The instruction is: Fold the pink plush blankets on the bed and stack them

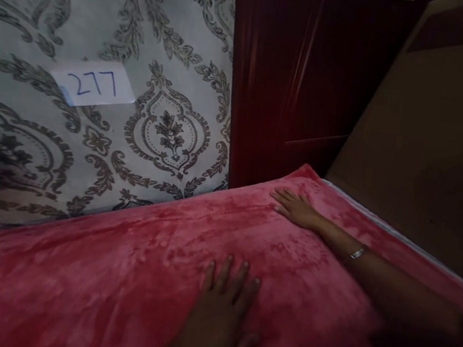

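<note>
A red plush blanket (120, 272) is spread over a bed-like surface, its pile marked with lighter and darker streaks. My left hand (219, 311) is over its near middle part, palm down with the fingers spread. Farther off, towards the blanket's peaked far corner, my right hand (294, 207) lies flat on the cloth, fingers stretched to the left. A silvery band (357, 253) is around the right wrist. Neither hand grips anything.
Patterned grey wallpaper (173, 128) rises behind the blanket, with a white paper (97, 84) reading "277" on it. A dark red door-like panel (274, 89) stands beside it. Brown floor (430, 151) lies to the right, past a pale edge (400, 234) under the blanket.
</note>
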Tool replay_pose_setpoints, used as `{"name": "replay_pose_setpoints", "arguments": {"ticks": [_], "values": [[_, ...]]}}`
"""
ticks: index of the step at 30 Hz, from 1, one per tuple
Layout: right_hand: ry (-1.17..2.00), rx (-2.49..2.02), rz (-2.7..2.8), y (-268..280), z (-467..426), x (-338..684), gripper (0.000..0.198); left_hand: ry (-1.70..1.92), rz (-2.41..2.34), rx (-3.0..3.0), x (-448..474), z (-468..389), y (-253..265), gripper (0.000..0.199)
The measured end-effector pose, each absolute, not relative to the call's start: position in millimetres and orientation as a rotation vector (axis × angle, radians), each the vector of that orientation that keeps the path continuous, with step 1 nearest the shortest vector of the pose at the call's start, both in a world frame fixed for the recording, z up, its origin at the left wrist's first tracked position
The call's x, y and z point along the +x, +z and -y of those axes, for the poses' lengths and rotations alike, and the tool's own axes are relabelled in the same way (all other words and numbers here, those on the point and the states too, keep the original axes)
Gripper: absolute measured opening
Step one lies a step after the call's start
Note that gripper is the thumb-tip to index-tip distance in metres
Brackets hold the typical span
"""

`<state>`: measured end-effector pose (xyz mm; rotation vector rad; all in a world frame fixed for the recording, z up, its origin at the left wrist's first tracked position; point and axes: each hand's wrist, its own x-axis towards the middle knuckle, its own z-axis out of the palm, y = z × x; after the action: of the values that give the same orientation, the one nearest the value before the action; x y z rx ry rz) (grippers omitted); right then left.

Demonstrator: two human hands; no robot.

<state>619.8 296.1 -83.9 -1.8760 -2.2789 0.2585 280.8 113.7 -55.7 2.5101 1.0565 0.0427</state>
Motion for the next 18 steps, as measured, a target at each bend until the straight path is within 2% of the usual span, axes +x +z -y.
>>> {"name": "replay_pose_setpoints", "arguments": {"ticks": [5, 9, 11, 14, 18], "values": [[0.159, -2.151, 2.037, -77.2, -305.4, 655.9, 0.06, 0.028, -1.022, 2.465, 279.1, -112.9, -52.5, 0.075], [0.072, -2.344, 1.803, -74.0, -309.6, 677.5, 0.057, 0.212, -1.175, 2.31, 264.5, -128.4, -46.8, 0.056], [0.044, -2.423, 1.665, -72.4, -307.9, 684.1, 0.057, 0.283, -1.297, 2.305, 250.7, -155.3, -40.4, 0.05], [0.036, -2.496, 1.502, -67.3, -305.9, 690.8, 0.059, 0.225, -1.64, 2.398, 223.1, -215.5, -29.2, 0.045], [-0.02, -2.537, 1.334, -61.6, -310.7, 692.1, 0.052, 0.111, -2.014, 2.258, 192.4, -290.8, -21.2, 0.037]]}}
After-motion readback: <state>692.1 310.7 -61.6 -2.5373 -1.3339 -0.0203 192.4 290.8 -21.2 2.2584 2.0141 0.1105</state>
